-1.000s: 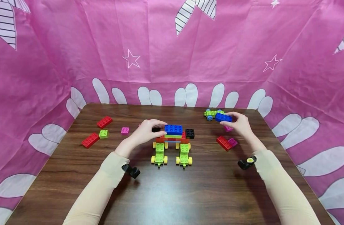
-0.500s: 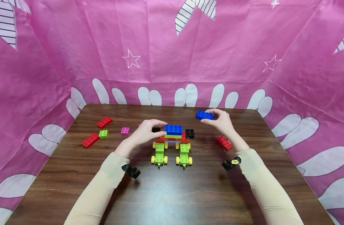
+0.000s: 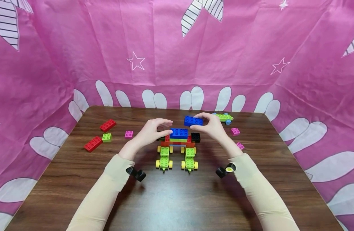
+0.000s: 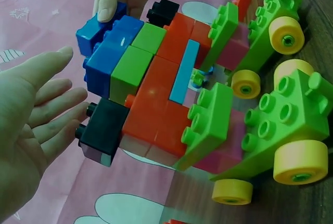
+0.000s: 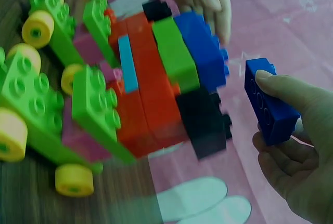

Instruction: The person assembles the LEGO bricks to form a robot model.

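Observation:
A build of toy bricks stands mid-table, with two green wheeled bases (image 3: pixel 164 160) at the front and a red section (image 4: pixel 156 99) across them. On top, a blue brick (image 3: pixel 179 133) sits over green ones (image 5: pixel 174 52), flanked by black bricks (image 3: pixel 195 137). My left hand (image 3: pixel 152 131) is at the build's left side, fingers loosely extended, thumb by the top blue brick and nothing gripped. My right hand (image 3: pixel 210 125) pinches a second blue brick (image 5: pixel 270 102) between thumb and fingers. That brick is held just above and behind the build's top, right of centre, with a gap showing in the right wrist view.
At left lie red bricks (image 3: pixel 93 144), a small green brick (image 3: pixel 106 137) and a pink brick (image 3: pixel 129 134). A green wheeled base with blue wheels (image 3: pixel 224 117) stands at the back right, with small pink bricks (image 3: pixel 235 131) nearer. A pink printed cloth (image 3: pixel 171 48) rises behind the table.
My right hand has carried its blue brick leftward from the back right to near the top of the build. My left hand's fingers have lifted slightly and spread from the top blue brick.

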A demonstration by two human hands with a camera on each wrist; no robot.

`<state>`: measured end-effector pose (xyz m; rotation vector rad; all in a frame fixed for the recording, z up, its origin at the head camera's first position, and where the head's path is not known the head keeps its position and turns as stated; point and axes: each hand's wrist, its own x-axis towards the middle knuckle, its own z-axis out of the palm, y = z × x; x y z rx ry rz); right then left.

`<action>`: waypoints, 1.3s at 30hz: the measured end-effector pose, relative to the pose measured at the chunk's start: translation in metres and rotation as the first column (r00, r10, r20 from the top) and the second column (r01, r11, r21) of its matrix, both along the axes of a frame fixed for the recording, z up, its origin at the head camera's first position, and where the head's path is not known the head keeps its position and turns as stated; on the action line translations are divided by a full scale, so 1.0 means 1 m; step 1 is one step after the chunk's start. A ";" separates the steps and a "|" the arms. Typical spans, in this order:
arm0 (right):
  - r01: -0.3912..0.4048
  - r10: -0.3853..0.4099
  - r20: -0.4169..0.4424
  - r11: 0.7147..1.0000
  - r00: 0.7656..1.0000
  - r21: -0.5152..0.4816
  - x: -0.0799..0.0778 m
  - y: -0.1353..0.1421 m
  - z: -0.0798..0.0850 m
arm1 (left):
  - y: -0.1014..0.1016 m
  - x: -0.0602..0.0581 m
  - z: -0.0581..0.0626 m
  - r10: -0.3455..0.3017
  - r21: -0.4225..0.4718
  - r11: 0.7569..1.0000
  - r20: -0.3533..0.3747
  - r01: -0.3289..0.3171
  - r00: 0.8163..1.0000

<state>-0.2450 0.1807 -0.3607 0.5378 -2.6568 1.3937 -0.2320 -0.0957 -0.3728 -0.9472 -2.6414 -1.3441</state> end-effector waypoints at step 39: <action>-0.122 0.124 -0.066 0.992 0.990 0.032 0.013 -0.041 -0.009 | 0.008 0.005 0.003 -0.038 0.042 0.998 0.053 0.035 0.998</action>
